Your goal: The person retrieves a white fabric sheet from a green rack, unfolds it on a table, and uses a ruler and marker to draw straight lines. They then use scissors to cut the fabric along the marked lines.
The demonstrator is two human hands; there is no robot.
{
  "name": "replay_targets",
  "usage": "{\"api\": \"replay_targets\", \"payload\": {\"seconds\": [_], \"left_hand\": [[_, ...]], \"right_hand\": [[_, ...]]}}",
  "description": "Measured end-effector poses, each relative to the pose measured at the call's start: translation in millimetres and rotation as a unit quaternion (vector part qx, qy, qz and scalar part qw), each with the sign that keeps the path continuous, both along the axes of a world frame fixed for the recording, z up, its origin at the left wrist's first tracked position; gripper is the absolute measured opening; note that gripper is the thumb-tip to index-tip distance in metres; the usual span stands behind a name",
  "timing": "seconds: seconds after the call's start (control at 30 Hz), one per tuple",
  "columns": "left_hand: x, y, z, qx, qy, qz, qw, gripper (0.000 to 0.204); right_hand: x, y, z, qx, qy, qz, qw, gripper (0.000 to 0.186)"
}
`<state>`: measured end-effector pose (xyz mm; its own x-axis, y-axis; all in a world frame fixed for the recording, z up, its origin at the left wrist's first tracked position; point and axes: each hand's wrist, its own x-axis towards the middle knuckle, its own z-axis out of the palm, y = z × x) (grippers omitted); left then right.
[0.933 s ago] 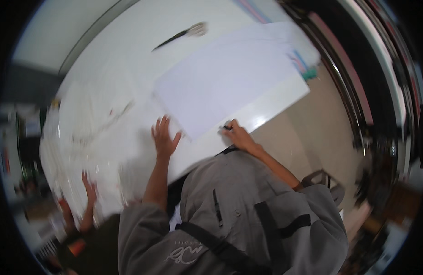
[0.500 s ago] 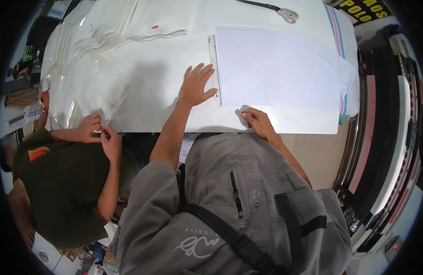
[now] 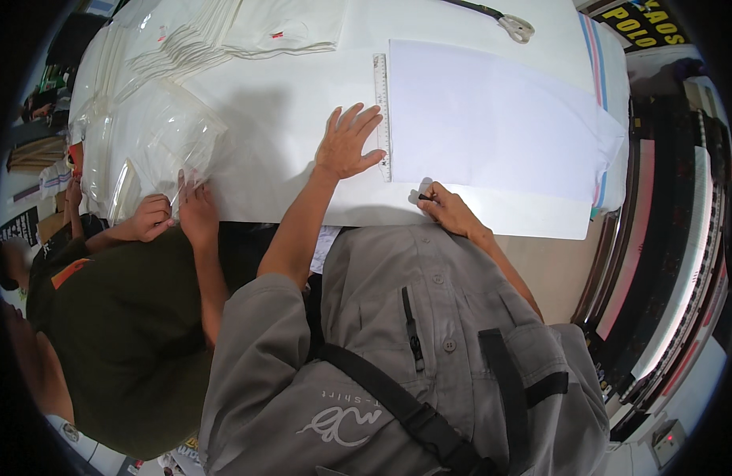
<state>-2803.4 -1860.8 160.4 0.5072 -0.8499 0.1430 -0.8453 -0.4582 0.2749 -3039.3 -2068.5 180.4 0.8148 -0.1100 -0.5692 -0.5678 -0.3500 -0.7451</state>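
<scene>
A clear ruler (image 3: 383, 119) lies on the white tabletop along the left edge of a flat, pale white cloth (image 3: 493, 119). My left hand (image 3: 350, 143) rests with fingers spread left of the ruler, its thumb and fingertips at the ruler's edge. Just below the cloth's near edge, my right hand (image 3: 452, 209) pinches a small black item (image 3: 423, 197). Most of that item is hidden in the fingers, so its kind cannot be made out.
Scissors (image 3: 515, 28) with a pale handle lie at the far side. Folded white cloths (image 3: 287, 28) and clear plastic bags (image 3: 176, 127) cover the far left. At my left, a co-worker's hands (image 3: 198, 208) touch the bags. Rolls of material (image 3: 675, 262) stand right of the table.
The co-worker's hands have moved apart, one reaching farther onto the plastic bag. The whole view has shifted slightly. My hands stay in nearly the same places beside the ruler and cloth.
</scene>
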Motion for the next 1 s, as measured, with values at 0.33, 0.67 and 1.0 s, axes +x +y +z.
{"api": "replay_targets", "payload": {"seconds": [0.33,0.67,1.0], "left_hand": [[0.7,-1.4,0.3,0.012,-0.006,-0.002,1.0,0.075],[1.3,-1.3,-0.5,0.019,-0.005,-0.001,1.0,0.075],[1.8,-0.3,3.9,0.008,-0.004,-0.003,1.0,0.074]], "right_hand": [[16.4,-4.9,20.6,0.077,0.059,0.023,0.995,0.04],[22.1,-1.7,24.1,0.026,0.083,0.087,0.992,0.038],[26.9,0.5,29.7,0.066,0.1,0.093,0.988,0.04]]}}
